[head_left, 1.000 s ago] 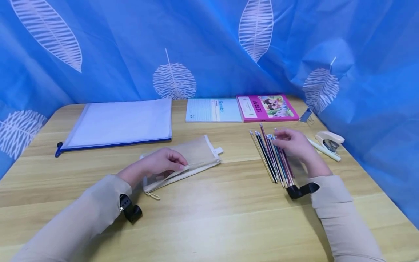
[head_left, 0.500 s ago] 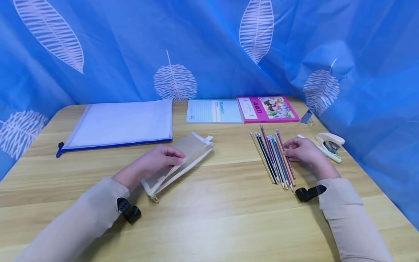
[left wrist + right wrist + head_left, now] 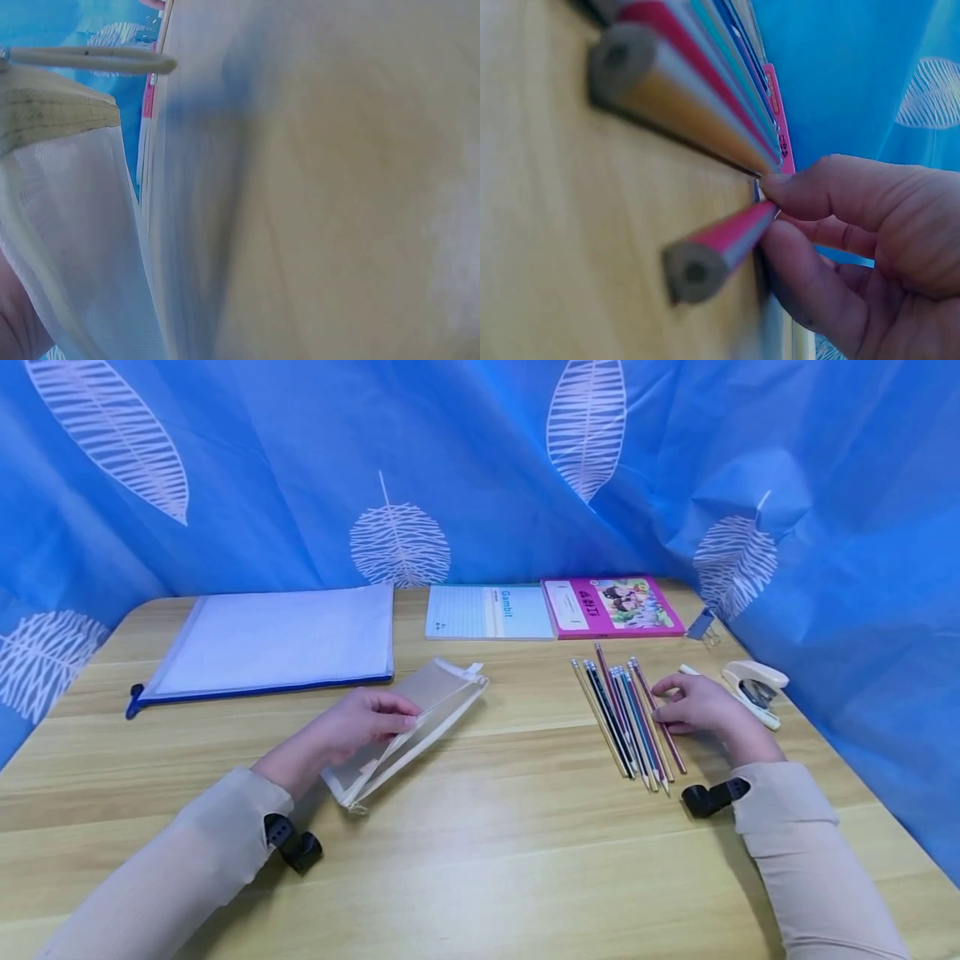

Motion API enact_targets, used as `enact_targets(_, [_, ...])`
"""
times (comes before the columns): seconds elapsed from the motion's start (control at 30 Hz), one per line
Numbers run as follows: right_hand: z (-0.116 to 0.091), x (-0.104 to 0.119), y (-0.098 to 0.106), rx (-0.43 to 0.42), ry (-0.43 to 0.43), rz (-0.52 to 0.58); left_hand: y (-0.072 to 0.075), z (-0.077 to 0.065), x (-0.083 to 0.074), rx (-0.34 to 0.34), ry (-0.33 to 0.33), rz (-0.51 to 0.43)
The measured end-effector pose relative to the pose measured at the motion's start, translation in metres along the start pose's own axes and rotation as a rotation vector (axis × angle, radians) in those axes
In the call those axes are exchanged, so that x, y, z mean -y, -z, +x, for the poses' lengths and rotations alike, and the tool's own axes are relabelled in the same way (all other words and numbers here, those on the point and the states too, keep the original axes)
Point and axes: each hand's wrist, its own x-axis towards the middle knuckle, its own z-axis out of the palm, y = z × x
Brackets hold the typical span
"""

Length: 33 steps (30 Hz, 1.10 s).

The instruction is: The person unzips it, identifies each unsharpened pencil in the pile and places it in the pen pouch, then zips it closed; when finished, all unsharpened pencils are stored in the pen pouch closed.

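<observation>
My left hand [image 3: 360, 722] grips the edge of a pale see-through zip pouch [image 3: 435, 681] between thumb and fingers. The pouch lies slanted, its white-trimmed mouth gaping toward the front. In the left wrist view, the pouch [image 3: 82, 217] fills the left side, a loop of cord hanging at its corner. A loose bundle of several pencils [image 3: 618, 718] lies right of the middle. At its right side, my right hand [image 3: 697, 706] pinches a red-and-silver pencil [image 3: 724, 244] between thumb and finger; its blunt end points at the right wrist camera, slightly apart from the others.
A white folder with a blue zip [image 3: 277, 639] lies at the back left. Behind the pencils are a light blue notebook [image 3: 487, 612] and a pink book [image 3: 611, 610]. A binder clip [image 3: 701, 625] and a white stapler [image 3: 753, 681] lie near the right edge, by the blue curtain [image 3: 480, 468].
The pouch has swung so its far end points more away, its mouth wider. My right hand has moved right, off the top of the bundle, and drawn the rightmost pencil a little aside.
</observation>
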Motion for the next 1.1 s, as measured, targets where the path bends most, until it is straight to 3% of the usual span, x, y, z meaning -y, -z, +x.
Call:
enact_targets(0.27, [0.005, 0.008, -0.002, -0.029, 0.016, -0.195, -0.001, 0.0, 0.001, -0.024, 0.002, -0.026])
enact_targets(0.4, [0.003, 0.006, -0.002, -0.039, -0.001, -0.155, -0.004, 0.001, 0.003, -0.02, -0.009, -0.043])
enact_targets(0.5, [-0.002, 0.004, -0.002, -0.048, 0.007, -0.024, -0.005, 0.0, 0.003, -0.016, -0.012, -0.057])
enact_targets(0.63, [-0.007, 0.01, -0.006, -0.043, 0.058, 0.26, -0.006, -0.001, 0.002, -0.035, -0.008, -0.072])
enact_targets(0.87, [-0.015, 0.046, -0.049, 0.102, 0.129, 0.798, -0.013, -0.001, -0.004, -0.088, 0.014, -0.088])
enact_targets(0.97, [-0.018, 0.065, -0.074, 0.138, 0.131, 0.928, -0.017, 0.0, -0.004, -0.102, 0.014, -0.101])
enact_targets(1.1, [-0.018, 0.092, -0.108, 0.135, 0.12, 1.001, -0.022, 0.002, -0.003, -0.114, 0.003, -0.124])
